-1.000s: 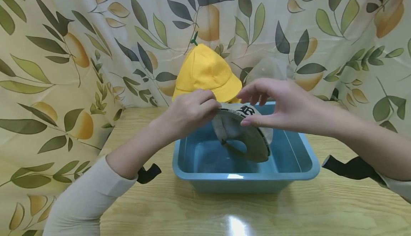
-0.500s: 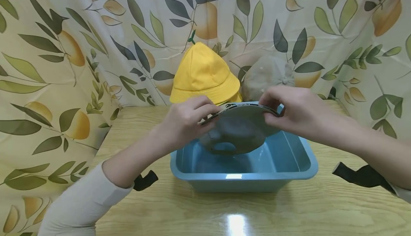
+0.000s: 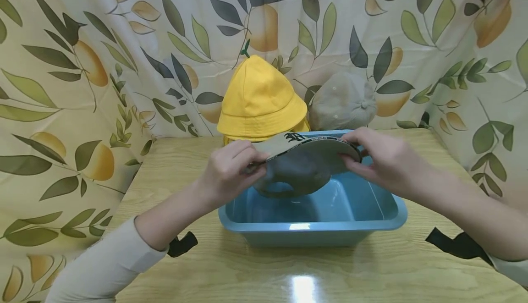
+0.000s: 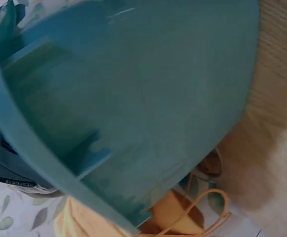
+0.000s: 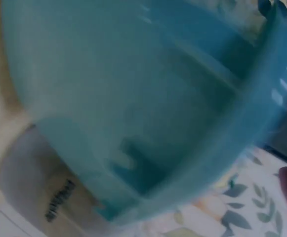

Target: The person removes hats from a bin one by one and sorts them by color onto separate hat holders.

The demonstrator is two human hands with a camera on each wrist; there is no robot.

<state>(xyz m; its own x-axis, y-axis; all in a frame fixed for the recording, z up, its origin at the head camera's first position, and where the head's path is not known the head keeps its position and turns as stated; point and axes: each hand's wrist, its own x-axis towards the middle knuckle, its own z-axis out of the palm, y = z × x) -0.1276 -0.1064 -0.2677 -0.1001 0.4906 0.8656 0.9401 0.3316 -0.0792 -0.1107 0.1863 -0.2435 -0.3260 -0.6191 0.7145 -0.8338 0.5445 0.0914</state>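
A pale grey baseball cap (image 3: 273, 146) with black lettering and a black printed brim edge is held tilted over the blue basin (image 3: 312, 226). Its brim underside and hollow face the head camera. My left hand (image 3: 231, 171) pinches the left edge of the brim. On the opposite edge, my right hand (image 3: 389, 158) grips the brim between thumb and fingers. In the left wrist view, part of the cap (image 4: 10, 170) shows past the basin's rim (image 4: 32, 140). The right wrist view is blurred, with a fingertip of that hand at its right edge.
Behind the basin stand a yellow bucket hat (image 3: 260, 94) with a green sprout on top and, to its right, another pale grey cap (image 3: 342, 103). All rest on a wood-grain table (image 3: 214, 271). A leaf-patterned curtain (image 3: 173, 41) closes off the back and sides.
My right hand has closed on the brim's right edge. The cap has swung round so its brim now spans between both hands, tipped a little lower at the left.
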